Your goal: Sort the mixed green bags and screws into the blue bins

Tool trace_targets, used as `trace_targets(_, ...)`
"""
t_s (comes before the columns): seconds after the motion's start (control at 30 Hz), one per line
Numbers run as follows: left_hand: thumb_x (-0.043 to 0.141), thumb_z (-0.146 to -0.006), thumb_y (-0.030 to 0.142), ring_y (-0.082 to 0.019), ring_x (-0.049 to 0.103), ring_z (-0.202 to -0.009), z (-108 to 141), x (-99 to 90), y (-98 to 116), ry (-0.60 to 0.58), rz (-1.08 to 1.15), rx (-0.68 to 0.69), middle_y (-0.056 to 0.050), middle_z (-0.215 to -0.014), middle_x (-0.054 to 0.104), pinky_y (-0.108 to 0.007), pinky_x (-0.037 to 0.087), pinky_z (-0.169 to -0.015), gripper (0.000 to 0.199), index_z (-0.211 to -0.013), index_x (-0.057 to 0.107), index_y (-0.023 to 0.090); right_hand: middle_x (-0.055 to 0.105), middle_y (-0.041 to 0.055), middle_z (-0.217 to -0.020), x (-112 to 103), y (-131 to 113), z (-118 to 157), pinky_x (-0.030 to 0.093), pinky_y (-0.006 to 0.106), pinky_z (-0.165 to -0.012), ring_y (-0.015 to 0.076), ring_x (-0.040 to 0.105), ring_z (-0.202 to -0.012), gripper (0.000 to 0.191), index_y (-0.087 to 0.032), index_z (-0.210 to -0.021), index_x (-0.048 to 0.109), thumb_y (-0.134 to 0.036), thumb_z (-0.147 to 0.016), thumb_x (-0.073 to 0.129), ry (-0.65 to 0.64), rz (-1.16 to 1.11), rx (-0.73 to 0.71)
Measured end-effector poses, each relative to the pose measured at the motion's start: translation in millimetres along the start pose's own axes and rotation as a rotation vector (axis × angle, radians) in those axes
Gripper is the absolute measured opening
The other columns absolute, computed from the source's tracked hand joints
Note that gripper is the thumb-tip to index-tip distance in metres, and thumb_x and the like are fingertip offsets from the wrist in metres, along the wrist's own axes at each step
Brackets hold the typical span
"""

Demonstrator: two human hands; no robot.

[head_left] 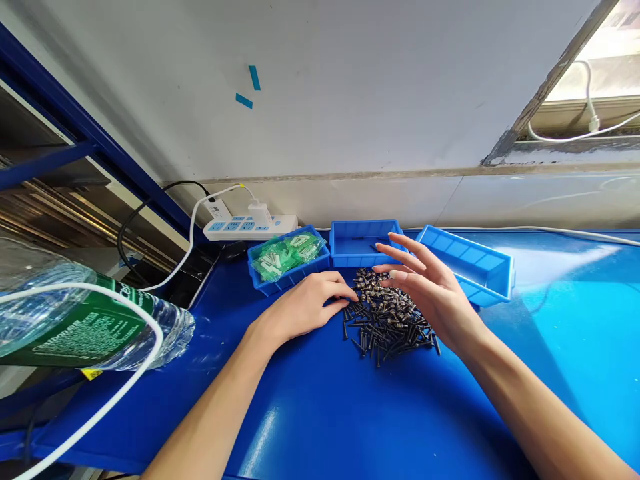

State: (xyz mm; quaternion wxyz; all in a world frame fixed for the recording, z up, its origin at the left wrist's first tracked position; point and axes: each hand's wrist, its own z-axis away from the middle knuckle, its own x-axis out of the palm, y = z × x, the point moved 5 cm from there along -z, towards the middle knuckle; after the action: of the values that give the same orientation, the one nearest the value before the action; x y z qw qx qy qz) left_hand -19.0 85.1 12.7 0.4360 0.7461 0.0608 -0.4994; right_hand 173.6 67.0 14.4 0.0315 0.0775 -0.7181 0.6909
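A loose heap of dark screws [387, 317] lies on the blue tabletop. My left hand [305, 303] rests at the heap's left edge, its thumb and fingertips drawn together against the screws there; whatever is between them is too small to make out. Over the right side of the heap hovers my right hand [435, 287], fingers spread and holding nothing. Its fingertips are in front of the middle blue bin [357, 257], where a small dark piece shows. To the left, another blue bin [290, 277] holds green plastic bags [290, 255] with pale pieces inside.
A third blue bin [470, 263] sits tilted at the right. A power strip [250, 228] with white plugs lies by the wall. At the left are a large water bottle [95, 320] with a green label and a white cable [159, 337] looping across the foreground.
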Motion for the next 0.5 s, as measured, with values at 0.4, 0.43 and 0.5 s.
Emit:
trace_targets(0.4,0.065,-0.095,0.012,-0.018,0.071,-0.082,2,-8.2,-2,0.022,-0.006,-0.048,-0.004,-0.094,0.075,-0.028,0.056,-0.079,0.014,-0.091,0.077,0.019,0.069,0.0097,-0.140,4,-8,3,0.059,0.044,-0.089,0.0240,0.075,-0.098,0.054,-0.032,-0.134,0.062,-0.039,-0.082,0.075,-0.010,0.080,0.025)
trace_targets(0.43,0.065,-0.096,0.013,-0.018,0.071,-0.082,2,-9.1,-2,0.025,-0.008,-0.046,-0.004,-0.094,0.076,-0.029,0.056,-0.079,0.015,-0.091,0.077,0.019,0.069,0.0097,-0.140,4,-8,3,0.059,0.043,-0.088,0.0236,0.075,-0.097,0.054,-0.032,-0.133,0.062,-0.039,-0.082,0.076,-0.009,0.075,0.027)
trace_targets(0.5,0.063,-0.096,0.013,-0.019,0.071,-0.083,2,-10.5,-3,0.028,-0.018,-0.039,-0.005,-0.094,0.076,-0.029,0.056,-0.080,0.016,-0.092,0.078,0.019,0.070,0.0098,-0.138,4,-8,2,0.059,0.042,-0.086,0.0229,0.075,-0.094,0.052,-0.031,-0.131,0.063,-0.039,-0.081,0.076,-0.011,0.070,0.031)
